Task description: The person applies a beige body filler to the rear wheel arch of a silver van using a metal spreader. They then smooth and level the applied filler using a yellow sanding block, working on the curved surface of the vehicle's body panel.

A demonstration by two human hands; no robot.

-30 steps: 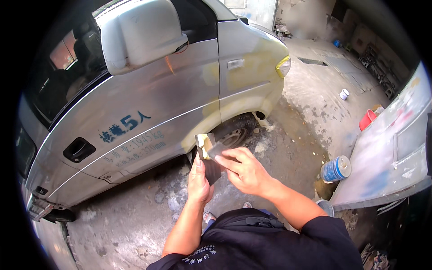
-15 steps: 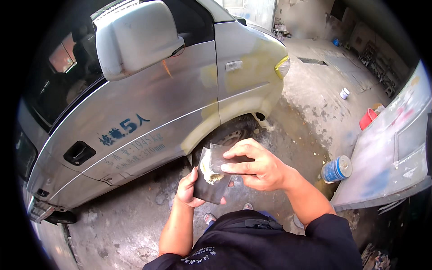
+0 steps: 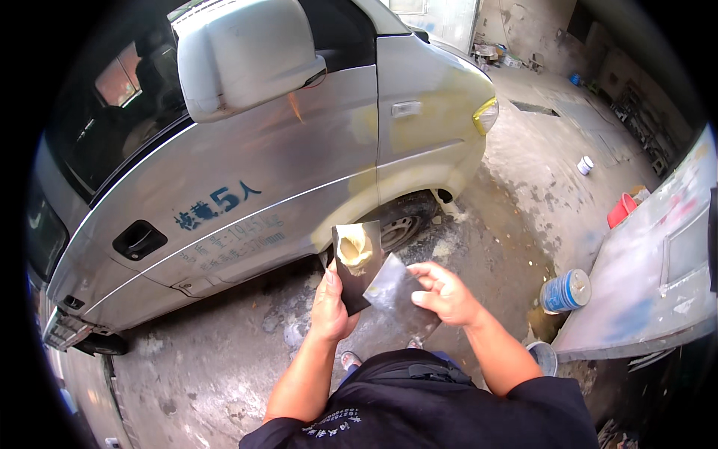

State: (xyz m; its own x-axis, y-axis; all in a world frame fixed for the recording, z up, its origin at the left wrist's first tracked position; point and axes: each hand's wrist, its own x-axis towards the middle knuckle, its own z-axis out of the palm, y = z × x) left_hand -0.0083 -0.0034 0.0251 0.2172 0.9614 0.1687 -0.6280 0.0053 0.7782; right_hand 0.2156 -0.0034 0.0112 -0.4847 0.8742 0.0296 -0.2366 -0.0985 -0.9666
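Observation:
My left hand (image 3: 331,308) grips a dark rectangular board (image 3: 353,286) upright in front of me, with a lump of cream-yellow paste (image 3: 355,247) on its upper part. My right hand (image 3: 447,299) holds a flat, pale grey metal scraper (image 3: 393,288) just right of the board and below the paste. Beyond both hands stands a silver van (image 3: 284,157), with yellowish patches on its front panel (image 3: 419,142) and wheel arch. The van's front wheel (image 3: 400,230) is partly behind the board.
A concrete floor (image 3: 224,382) runs under me. At right are a blue bucket (image 3: 565,292), a grey pail (image 3: 542,358), a red basin (image 3: 622,213), a small white can (image 3: 585,165) and a leaning painted panel (image 3: 643,277). Clutter lines the back wall.
The scraper has moved from over the paste to lower right, uncovering it. The board has swung more upright and higher since half a second ago, and my right hand has drawn back rightward.

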